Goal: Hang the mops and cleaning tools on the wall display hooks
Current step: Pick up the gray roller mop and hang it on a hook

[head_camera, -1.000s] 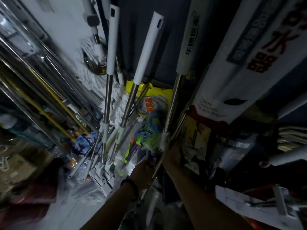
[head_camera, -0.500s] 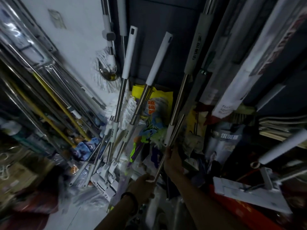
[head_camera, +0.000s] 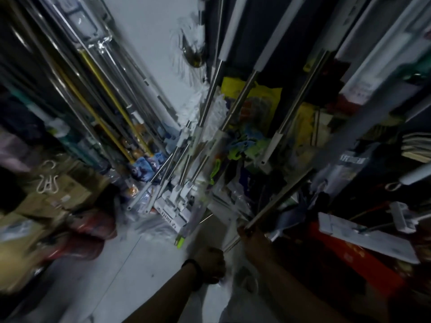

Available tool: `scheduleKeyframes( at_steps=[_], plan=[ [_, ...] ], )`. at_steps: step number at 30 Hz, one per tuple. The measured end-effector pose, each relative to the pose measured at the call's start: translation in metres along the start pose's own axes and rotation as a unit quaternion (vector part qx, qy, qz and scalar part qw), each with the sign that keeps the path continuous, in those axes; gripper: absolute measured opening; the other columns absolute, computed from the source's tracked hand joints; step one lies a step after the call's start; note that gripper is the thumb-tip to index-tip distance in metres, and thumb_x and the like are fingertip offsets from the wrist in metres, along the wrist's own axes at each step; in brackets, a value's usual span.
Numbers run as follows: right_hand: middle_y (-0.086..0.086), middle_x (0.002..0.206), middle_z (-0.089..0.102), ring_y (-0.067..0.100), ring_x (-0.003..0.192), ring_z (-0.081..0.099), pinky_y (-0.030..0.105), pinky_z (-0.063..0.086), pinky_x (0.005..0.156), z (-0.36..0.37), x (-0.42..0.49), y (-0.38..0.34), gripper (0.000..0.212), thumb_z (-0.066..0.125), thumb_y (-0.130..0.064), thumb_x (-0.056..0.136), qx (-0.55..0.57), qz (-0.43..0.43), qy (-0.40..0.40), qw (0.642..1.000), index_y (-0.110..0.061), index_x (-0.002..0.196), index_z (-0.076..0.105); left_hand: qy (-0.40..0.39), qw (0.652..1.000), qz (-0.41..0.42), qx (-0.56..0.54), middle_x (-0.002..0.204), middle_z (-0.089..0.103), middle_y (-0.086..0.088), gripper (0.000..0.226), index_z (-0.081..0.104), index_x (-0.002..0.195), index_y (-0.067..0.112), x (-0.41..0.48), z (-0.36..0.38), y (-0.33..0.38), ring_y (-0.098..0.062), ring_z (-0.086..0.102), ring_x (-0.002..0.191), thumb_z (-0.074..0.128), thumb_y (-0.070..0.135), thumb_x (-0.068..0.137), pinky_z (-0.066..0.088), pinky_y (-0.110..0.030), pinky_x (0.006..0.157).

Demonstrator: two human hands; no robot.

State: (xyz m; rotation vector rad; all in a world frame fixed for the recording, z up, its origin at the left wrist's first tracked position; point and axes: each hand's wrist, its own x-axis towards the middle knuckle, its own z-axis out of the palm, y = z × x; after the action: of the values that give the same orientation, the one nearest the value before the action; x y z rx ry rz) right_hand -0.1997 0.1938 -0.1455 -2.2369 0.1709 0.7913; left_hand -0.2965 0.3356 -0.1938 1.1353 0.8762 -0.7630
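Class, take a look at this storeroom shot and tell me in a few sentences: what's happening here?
A person grips a steel pole with both hands: the right hand higher up, the left hand apparently at its lower end. The pole slants up and to the right. Other mops hang nearby. The picture is blurred, so no hook can be made out.

Cleaning-supply shop (packaged mops (head_camera: 241,102) everywhere)

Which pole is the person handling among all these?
Look right of the white wall, past the white-gripped mops. Low down, a bare metal pole slants up rightward. Unlike its neighbours, it is gripped by the right hand and left hand.
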Motion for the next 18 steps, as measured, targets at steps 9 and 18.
scheduleKeyframes(
  at_steps=[9,18],
  plan=[
    [0.007,0.088,0.074,0.027,0.088,0.072,0.043,0.055,0.085,-0.031,-0.031,-0.025,0.046,0.058,-0.062,0.098,-0.083,-0.135,0.020,0.987,-0.018,0.098,0.072,-0.033,0.918,-0.081,-0.386,0.088,0.054,-0.018,0.036,0.052,0.126,-0.001,0.022,0.015,-0.062,-0.032,0.066,0.061,0.048,0.027,0.104,0.052,-0.030,0.053],
    [0.006,0.091,0.077,0.026,0.087,0.079,0.056,0.064,0.081,-0.107,-0.081,-0.065,0.019,0.068,-0.066,0.087,0.095,-0.239,-0.006,0.966,-0.047,0.087,0.072,-0.037,0.736,-0.021,-0.675,0.096,0.072,-0.033,0.033,0.057,0.117,-0.008,0.035,0.043,-0.030,-0.036,0.065,0.093,0.053,0.023,0.107,0.055,-0.036,0.086]
  ],
)
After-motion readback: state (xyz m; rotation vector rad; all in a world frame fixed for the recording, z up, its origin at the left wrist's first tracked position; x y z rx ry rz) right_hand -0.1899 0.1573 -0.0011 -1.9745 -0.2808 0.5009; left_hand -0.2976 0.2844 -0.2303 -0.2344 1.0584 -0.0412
